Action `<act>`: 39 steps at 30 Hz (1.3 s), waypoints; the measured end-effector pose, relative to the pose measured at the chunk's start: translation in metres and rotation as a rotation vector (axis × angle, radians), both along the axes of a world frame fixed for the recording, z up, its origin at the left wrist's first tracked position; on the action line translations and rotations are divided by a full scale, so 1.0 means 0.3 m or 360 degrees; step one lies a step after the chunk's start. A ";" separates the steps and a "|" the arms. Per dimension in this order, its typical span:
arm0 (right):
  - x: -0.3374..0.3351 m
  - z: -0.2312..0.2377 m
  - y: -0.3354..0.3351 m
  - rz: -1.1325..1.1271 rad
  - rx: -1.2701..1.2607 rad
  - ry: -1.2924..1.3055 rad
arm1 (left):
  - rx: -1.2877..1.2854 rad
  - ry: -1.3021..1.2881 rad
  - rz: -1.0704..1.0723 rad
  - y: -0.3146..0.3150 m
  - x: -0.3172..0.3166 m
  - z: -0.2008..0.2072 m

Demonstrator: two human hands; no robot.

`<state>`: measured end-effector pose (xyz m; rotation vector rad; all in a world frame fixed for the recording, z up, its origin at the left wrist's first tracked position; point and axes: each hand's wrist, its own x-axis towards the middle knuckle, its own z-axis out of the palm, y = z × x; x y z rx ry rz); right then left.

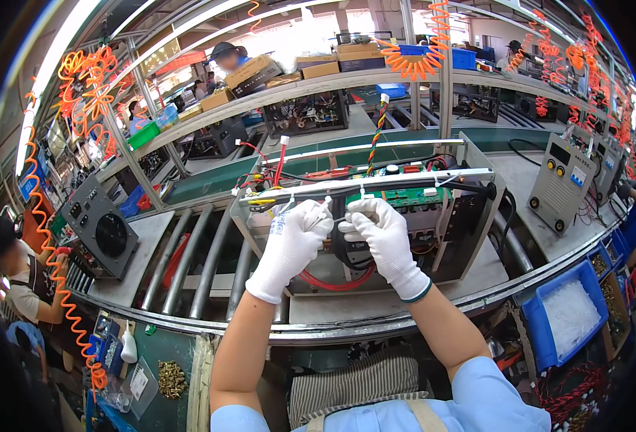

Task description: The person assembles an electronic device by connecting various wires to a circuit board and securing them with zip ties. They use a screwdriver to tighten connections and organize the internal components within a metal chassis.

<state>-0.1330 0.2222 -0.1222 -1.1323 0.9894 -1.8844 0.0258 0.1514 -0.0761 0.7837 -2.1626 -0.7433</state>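
My left hand (298, 241) and my right hand (383, 237), both in white knit gloves, meet at the front of an open metal machine chassis (476, 248). The fingers of each are pinched together beside a black cable bundle (339, 241) that hangs between them. Whatever thin thing they grip is too small to make out. White cable ties (362, 190) circle the wiring along the chassis's front bar. Behind the bar lies a green circuit board (404, 196). A twisted multicoloured wire bundle (378, 140) with a white plug stands upright. Red wires (336, 284) loop below my hands.
Metal rollers (188, 259) run left of the chassis. A grey-black machine unit (102, 227) stands at left, a light grey one (561, 180) at right. At lower right is a blue bin (566, 313) of clear plastic pieces; at lower left, brass fittings (172, 379). Co-workers stand beyond.
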 end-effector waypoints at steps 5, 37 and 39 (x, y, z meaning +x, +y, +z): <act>-0.001 0.006 0.002 -0.0041 0.0000 0.0103 | -0.0025 -0.0044 -0.0010 0.017 -0.002 0.021; 0.048 0.004 0.033 -0.0126 -0.0400 0.0151 | -0.0593 -0.0032 0.0450 -0.020 -0.026 -0.047; 0.090 -0.031 0.054 -0.0039 -0.0207 0.0385 | -0.0590 -0.0015 0.0464 -0.048 -0.024 -0.073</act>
